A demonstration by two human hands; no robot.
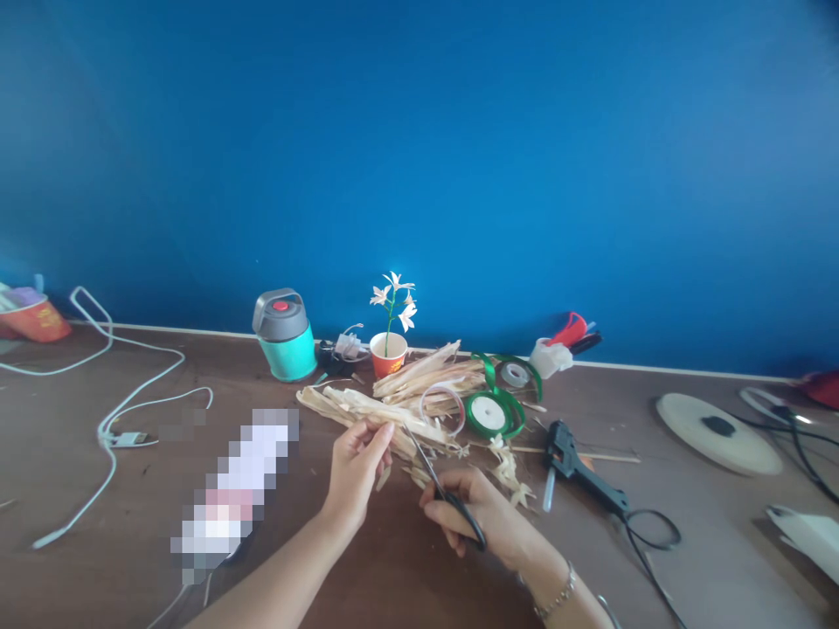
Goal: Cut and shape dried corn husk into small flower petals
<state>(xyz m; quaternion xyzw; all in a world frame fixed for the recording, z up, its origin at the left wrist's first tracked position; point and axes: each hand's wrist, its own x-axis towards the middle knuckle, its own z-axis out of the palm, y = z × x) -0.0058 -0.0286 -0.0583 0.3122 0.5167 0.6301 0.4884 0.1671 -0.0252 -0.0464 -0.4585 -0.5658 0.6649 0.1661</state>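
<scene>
My left hand (pixel 357 467) is closed in a pinch on a small strip of dried husk (pixel 384 477), held just above the brown table (pixel 419 577). My right hand (pixel 478 515) grips black-handled scissors (pixel 446 494); the blades point up and left toward the pinched strip. A pile of pale dried husks (pixel 393 397) lies just beyond both hands. Small husk flowers (pixel 508 472) lie to the right of the scissors.
Behind the pile stand a teal jug (pixel 285 336), a red cup with a white flower stem (pixel 390 345) and green ribbon spools (pixel 495 411). A black glue gun (pixel 580 467) with its cord lies right. White cables (pixel 111 411) trail left. A round disc (pixel 717 432) sits far right.
</scene>
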